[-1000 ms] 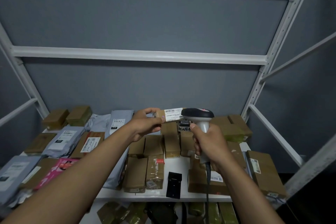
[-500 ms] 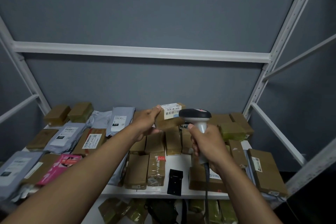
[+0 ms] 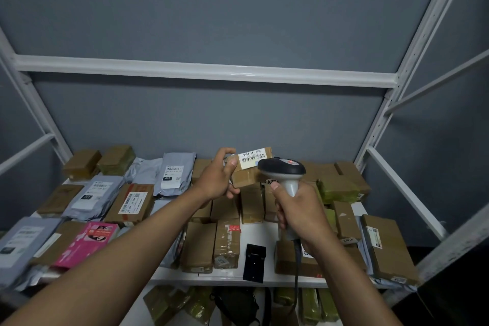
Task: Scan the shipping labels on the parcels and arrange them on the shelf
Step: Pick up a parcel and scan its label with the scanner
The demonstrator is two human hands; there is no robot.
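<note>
Grey plastic mailers (image 3: 92,197) and a pink packet (image 3: 84,243) lie at the white metal shelf's (image 3: 267,230) left. Above its middle, the left hand (image 3: 217,180) grips a small brown cardboard parcel (image 3: 251,167) with fingers closed around it, its white barcode label (image 3: 251,159) facing up. Just beside it, the right hand (image 3: 301,214) is wrapped around a grey handheld barcode scanner (image 3: 283,171). Brown boxes (image 3: 344,182) fill the right.

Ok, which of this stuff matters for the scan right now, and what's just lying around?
In play:
- small brown parcel with barcode label, held in the left hand
- scanner, gripped by the right hand
- white shelf with the other parcels

Lying about:
- black holder on the shelf
- dark item on the level below
</note>
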